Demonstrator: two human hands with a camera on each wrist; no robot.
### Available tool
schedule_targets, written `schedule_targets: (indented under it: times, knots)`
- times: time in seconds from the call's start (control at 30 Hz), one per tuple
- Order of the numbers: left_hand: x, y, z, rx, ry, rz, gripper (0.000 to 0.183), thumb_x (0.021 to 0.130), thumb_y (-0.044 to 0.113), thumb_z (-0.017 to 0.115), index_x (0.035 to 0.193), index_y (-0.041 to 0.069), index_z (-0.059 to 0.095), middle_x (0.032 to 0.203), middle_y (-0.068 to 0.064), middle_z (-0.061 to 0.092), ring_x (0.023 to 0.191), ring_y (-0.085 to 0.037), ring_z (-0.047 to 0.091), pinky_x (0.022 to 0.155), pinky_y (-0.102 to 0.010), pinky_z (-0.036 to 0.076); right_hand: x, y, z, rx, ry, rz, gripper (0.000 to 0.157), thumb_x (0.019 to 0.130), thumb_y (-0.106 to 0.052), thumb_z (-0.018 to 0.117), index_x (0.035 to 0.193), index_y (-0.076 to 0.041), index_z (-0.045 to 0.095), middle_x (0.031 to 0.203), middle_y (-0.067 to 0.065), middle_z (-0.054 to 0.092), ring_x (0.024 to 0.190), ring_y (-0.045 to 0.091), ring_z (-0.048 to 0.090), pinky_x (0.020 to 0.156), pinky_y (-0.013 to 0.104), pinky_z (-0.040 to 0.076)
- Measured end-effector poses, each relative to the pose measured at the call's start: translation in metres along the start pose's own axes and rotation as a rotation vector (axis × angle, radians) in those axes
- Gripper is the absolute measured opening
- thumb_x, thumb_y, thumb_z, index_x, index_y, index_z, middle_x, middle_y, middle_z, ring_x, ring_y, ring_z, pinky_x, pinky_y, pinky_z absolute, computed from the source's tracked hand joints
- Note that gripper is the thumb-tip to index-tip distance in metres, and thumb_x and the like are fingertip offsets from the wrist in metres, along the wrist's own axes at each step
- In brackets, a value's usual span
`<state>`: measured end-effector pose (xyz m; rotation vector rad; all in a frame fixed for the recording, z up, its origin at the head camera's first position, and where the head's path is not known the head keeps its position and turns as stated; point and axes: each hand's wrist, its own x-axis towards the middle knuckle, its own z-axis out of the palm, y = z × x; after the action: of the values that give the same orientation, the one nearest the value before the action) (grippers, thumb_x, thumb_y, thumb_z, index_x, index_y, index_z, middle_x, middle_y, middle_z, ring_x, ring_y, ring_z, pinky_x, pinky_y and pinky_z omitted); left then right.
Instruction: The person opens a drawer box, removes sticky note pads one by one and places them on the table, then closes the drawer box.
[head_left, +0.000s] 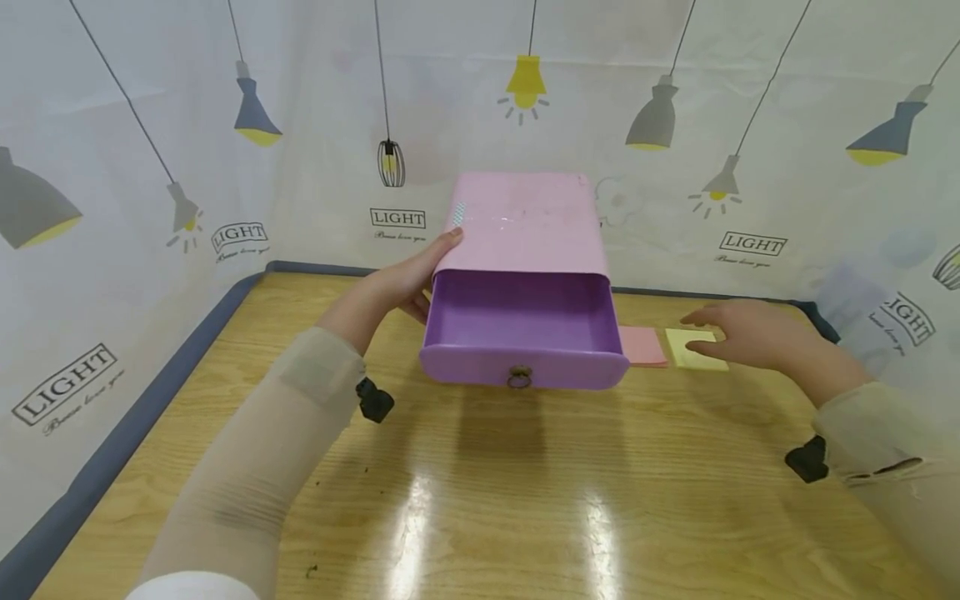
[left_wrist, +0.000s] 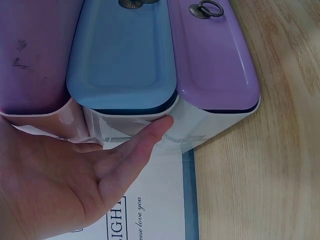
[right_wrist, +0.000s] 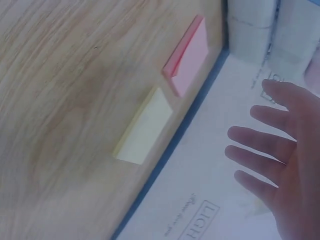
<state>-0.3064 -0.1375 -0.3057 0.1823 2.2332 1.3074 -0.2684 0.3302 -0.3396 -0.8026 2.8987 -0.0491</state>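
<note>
A small drawer cabinet with a pink top [head_left: 528,217] stands at the back of the table, its top purple drawer [head_left: 525,310] pulled out, with no contents visible. A blue drawer [left_wrist: 125,55] and another purple drawer [left_wrist: 215,60], both closed, show below it in the left wrist view. My left hand [head_left: 408,279] rests against the cabinet's left side, fingers extended, thumb at the top edge. My right hand [head_left: 757,333] hovers over a yellow sticky-note pad [right_wrist: 143,129] with its fingers spread, holding nothing. A pink sticky-note pad [head_left: 642,346] lies between the yellow pad and the cabinet.
The wooden table [head_left: 480,508] reaches toward me in front of the cabinet. Behind and at both sides hangs a white backdrop [head_left: 322,125] printed with lamps, with a blue-grey band [head_left: 150,400] along its bottom edge. A ring pull [head_left: 519,377] hangs on the open drawer's front.
</note>
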Motion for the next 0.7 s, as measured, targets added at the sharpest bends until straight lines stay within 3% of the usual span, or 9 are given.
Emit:
schedule_targets:
  times: [0.33,0.7]
  knots:
    - [0.000,-0.001,0.000,-0.012,0.006,-0.006,0.102,0.083,0.086,0.016,0.147,0.009,0.034,0.119,-0.025,0.058,0.089,-0.039,0.068,0.075,-0.048,0.056,-0.008,-0.031,-0.019,-0.070,0.071,-0.078,0.039,0.092,-0.035,0.067,0.120,-0.007,0.067,0.117,0.011,0.067,0.102,0.033,0.064,0.085,0.052,0.050]
    - [-0.003,0.001,0.001,-0.010,0.001,-0.013,0.102,0.083,0.085,0.015,0.147,0.009,0.035,0.118,-0.025,0.059,0.089,-0.039,0.068,0.076,-0.047,0.056,-0.013,-0.068,-0.030,-0.147,0.265,-0.288,0.035,0.085,-0.028,0.074,0.113,-0.008,0.070,0.099,0.003,0.071,0.084,0.024,0.067,0.074,0.046,0.054]
